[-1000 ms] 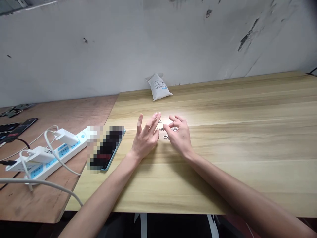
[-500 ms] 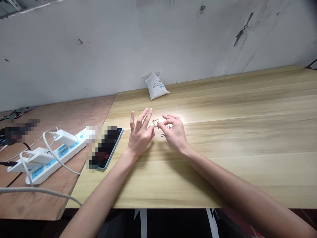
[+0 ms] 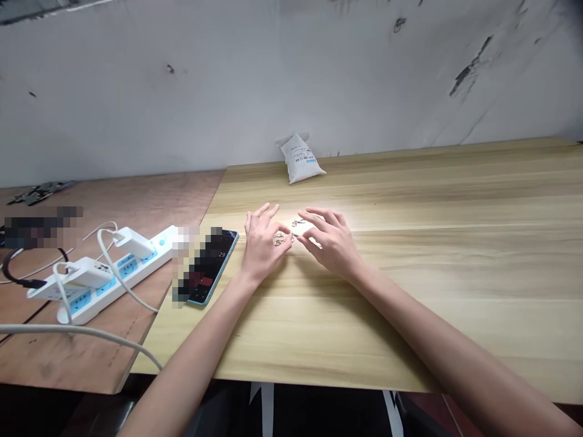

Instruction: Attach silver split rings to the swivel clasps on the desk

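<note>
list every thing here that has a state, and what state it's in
left hand: bent, at a small metal piece, grip unclear
right hand: bent, at the same piece, grip unclear
loose metal pieces: lying on the table
phone: face up, screen on
white pouch: lying down, plump
white chargers: plugged into the power strip, cables attached

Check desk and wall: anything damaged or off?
The wall looks damaged: a dark scar at upper right, plus smaller marks, breaks its pale surface. Part of the phone is oddly pixelated. The metal pieces are too small to judge.
</note>
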Available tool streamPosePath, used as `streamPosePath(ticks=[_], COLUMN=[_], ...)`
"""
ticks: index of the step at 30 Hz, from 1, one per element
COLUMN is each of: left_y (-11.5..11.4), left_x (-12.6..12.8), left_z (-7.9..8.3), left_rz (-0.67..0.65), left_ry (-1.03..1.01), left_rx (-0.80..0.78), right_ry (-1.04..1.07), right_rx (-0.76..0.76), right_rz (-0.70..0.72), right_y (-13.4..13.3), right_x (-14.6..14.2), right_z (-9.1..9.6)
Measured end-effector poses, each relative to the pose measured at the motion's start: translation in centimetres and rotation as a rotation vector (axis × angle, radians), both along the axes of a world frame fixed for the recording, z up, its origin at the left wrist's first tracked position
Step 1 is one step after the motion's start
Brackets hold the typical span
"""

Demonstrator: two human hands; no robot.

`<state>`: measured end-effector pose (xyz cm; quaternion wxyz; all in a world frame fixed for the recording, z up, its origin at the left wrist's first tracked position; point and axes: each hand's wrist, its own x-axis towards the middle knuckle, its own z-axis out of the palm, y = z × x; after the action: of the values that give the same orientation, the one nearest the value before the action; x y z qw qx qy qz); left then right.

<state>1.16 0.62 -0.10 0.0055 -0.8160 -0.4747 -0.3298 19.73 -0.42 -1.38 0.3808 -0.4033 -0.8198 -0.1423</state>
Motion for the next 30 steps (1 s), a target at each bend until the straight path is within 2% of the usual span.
streamPosePath(ticks=[6,13,19,22,26,30], left_y=[0.3,0.8,0.8,0.6,0.4,0.2], left_x=[-0.8,-1.9,-1.8,-1.3,-0.8,-0.7], left_z=[0.6,0.8,1.2,1.1,1.1,1.1], left_rz=[-0.153,-0.242,-0.213,-0.199,-0.218,-0.241], left_ry=[-0.006,-0.107,-0.284,-0.440,-0.530,-0.497], left_rx=[-0.091,-0.256,-0.334,-0.443,-0.486,-0.433], right_ry=[-0.016,-0.018,-0.118,-0.179,0.035,0.091], right_rx=[-0.045,-0.139,-0.086,-0.077,-0.177,-0.253], right_rz=[0.065,0.101,0.138,0.153,0.045,0.091], right_y=[-0.1,-0.3,-0.8,-1.4,-1.6,-1.4], right_x=[0.7,1.2,0.9,0.5,0.1,-0.1], right_z=[0.1,0.1,0.7,1.0,1.1,0.7])
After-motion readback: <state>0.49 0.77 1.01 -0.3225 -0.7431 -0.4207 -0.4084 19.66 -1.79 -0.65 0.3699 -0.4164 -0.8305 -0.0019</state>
